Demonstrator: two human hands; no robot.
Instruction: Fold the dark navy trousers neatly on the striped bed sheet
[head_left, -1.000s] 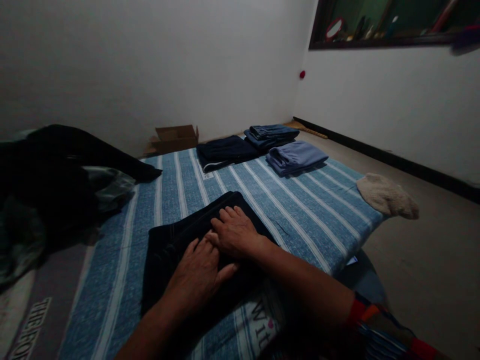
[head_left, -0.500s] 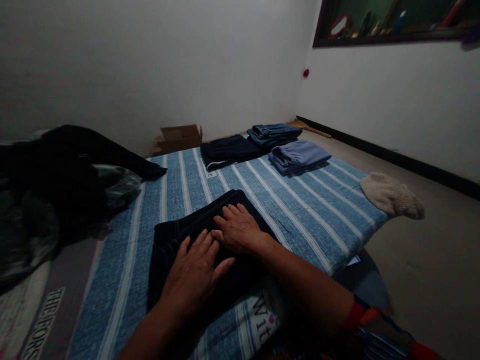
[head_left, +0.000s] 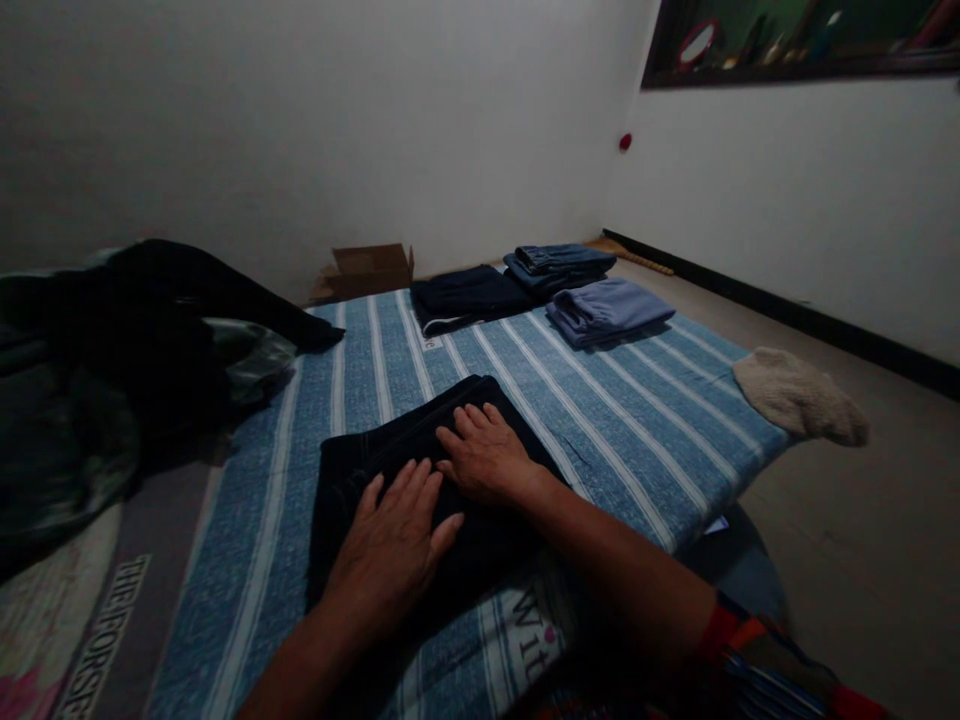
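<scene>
A folded black garment point(head_left: 352, 480) lies on the blue striped bed sheet point(head_left: 600, 420) close in front of me. My left hand point(head_left: 394, 545) rests flat on its near part, fingers spread a little. My right hand point(head_left: 487, 460) lies palm down on the garment's far right part, fingers pointing left. Both hands press on the cloth; neither grips it.
Folded clothes sit at the far end: a dark navy stack point(head_left: 465, 295), blue jeans point(head_left: 562, 265) and a light blue piece point(head_left: 607, 310). A heap of dark clothes point(head_left: 112, 350) lies at the left. A beige cloth point(head_left: 799, 395) hangs off the right corner. A cardboard box point(head_left: 367, 270) stands by the wall.
My left hand has slid slightly away from my right hand and flattened on the garment. The view has shifted a little to the left; the garment stays put.
</scene>
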